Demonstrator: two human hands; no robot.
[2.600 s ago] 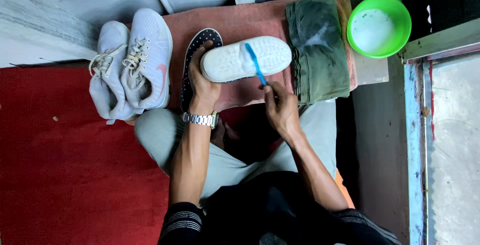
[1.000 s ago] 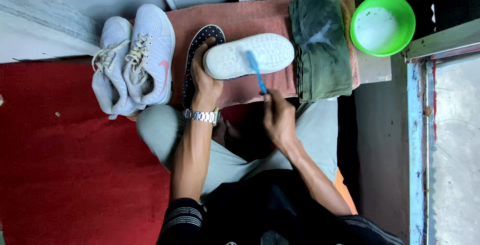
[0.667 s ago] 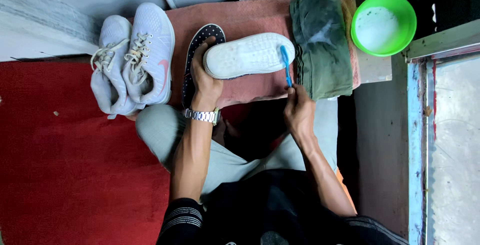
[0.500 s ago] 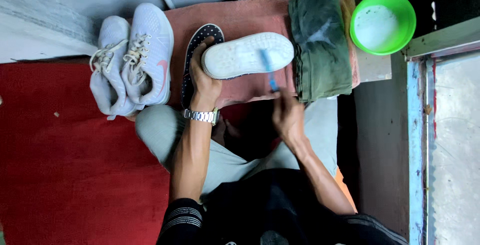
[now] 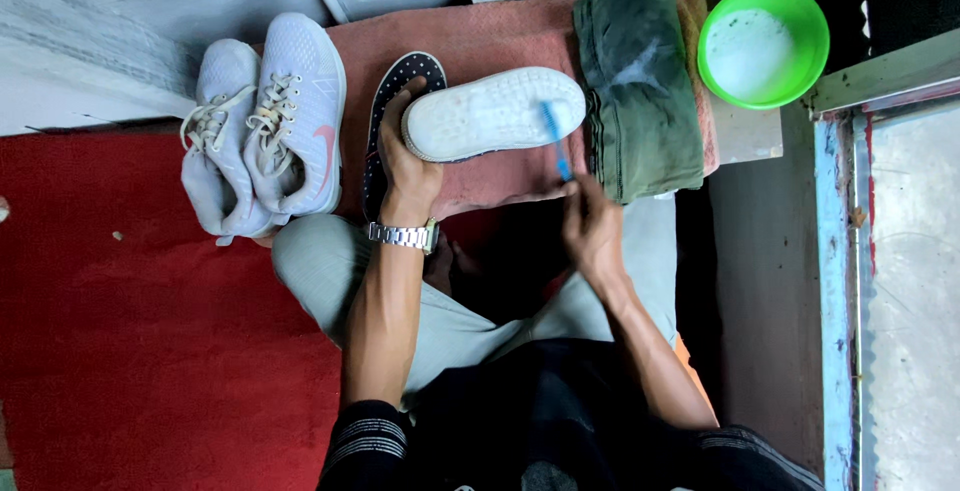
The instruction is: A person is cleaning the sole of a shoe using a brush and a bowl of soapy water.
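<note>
White sole-up sneaker lies on a pink towel, gripped at its heel by the left hand; the right hand is closed around a blue toothbrush touching its toe.

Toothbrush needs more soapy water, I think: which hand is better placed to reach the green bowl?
Right hand: it holds the toothbrush and is nearer the green bowl; left hand steadies the shoe.
</note>
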